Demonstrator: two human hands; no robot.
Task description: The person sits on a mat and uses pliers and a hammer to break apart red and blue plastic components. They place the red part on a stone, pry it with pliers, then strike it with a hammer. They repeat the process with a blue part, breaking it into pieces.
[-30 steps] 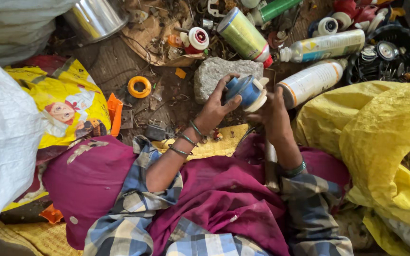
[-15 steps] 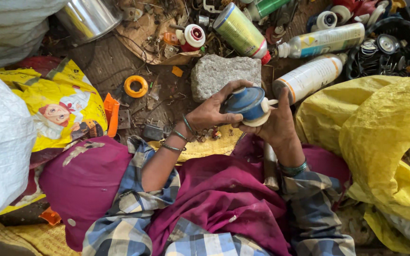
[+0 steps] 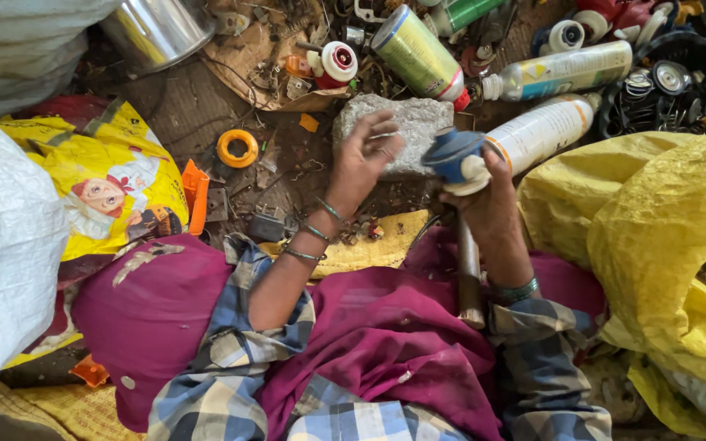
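A person seated on the ground grips a blue and white cap-like piece (image 3: 455,158) in the right hand (image 3: 484,204), just above a grey stone block (image 3: 406,131). The left hand (image 3: 363,157) hovers open-fingered beside it, holding nothing. Spray cans (image 3: 545,131) and a yellow tape ring (image 3: 237,148) lie scattered around the stone.

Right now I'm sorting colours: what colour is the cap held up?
Blue cap, in the head view.
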